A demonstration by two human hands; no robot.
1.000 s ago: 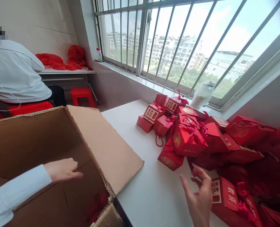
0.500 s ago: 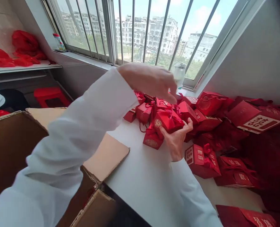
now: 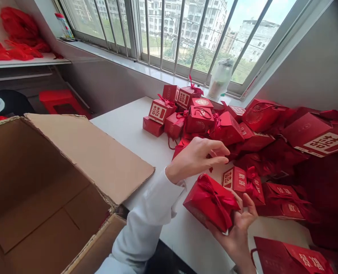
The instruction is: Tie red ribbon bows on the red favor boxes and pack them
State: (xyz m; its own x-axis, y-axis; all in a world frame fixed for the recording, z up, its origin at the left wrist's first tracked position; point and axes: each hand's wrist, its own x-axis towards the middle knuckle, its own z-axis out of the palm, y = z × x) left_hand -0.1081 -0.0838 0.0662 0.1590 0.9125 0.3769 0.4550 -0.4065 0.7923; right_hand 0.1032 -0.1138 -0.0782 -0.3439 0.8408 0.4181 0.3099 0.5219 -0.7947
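My right hand (image 3: 239, 232) grips a red gift box (image 3: 207, 201) with a satin ribbon bow on top, held over the white table close to me. Just above and left of it, my left hand (image 3: 199, 158) hovers with fingers apart and nothing in them. Behind the left hand lies a pile of red gift boxes (image 3: 200, 118), some with white double-happiness labels and ribbons. To the right of the held box sit another ribboned box (image 3: 243, 184) and a further red box (image 3: 283, 201).
A large open cardboard box (image 3: 43, 213) stands on the left, its flap (image 3: 100, 156) reaching over the white table (image 3: 120, 118). More red boxes (image 3: 323, 133) crowd the right wall. A jar (image 3: 220, 78) stands on the sill; a red stool (image 3: 63, 102) is at far left.
My right hand has brought the ribboned gift box from the pile down toward me. My left hand has swung back from above the pile to just beside the held box.
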